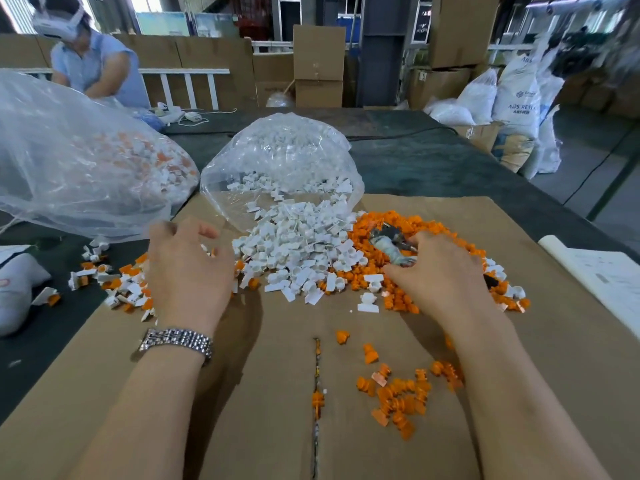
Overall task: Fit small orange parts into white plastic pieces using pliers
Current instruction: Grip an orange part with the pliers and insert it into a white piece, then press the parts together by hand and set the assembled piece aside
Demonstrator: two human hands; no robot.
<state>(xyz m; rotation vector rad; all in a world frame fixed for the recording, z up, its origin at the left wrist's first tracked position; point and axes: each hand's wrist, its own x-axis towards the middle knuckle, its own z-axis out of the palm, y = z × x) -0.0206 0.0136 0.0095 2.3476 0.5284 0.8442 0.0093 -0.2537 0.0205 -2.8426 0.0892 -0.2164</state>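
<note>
Brown cardboard sheet point(263, 410), dark green table point(415, 161), stacked boxes point(318, 64) behind

Warehouse interior. Stacked cardboard boxes point(318, 65) at twelve o'clock beside a dark steel column point(382, 50). White resin sacks point(516, 95) at two o'clock. Daylit windows point(159, 5) behind. White railing point(187, 84) at eleven o'clock.

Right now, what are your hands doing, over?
Left hand open, hovering over assembled pieces. Right hand gripping pliers on the orange parts. White pieces spilled from bag, nothing blocking.
</note>
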